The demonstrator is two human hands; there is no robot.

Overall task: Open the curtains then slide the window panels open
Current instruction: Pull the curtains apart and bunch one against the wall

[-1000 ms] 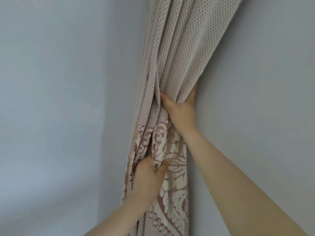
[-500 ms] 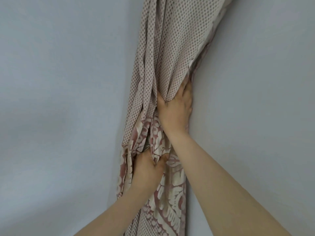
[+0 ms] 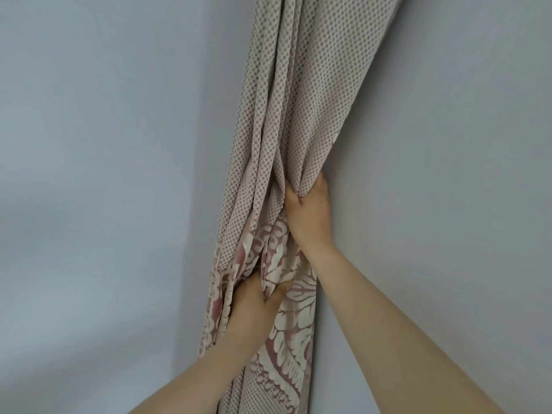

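Note:
A bunched curtain (image 3: 301, 94), beige with small dots above and a pink and cream leaf pattern lower down, hangs in the corner between two walls. My right hand (image 3: 312, 213) grips its folds at mid height, pressed close to the right wall. Lower down, my left hand (image 3: 254, 312) is closed on the patterned part of the same curtain. No window shows in this view.
A plain pale grey-blue wall (image 3: 89, 189) fills the left side, and a second grey wall (image 3: 448, 144) fills the right. They meet in the corner behind the curtain.
The bundle has been pulled tighter toward the corner. My right hand shifted slightly down and right along the folds, and my left hand kept its grip below.

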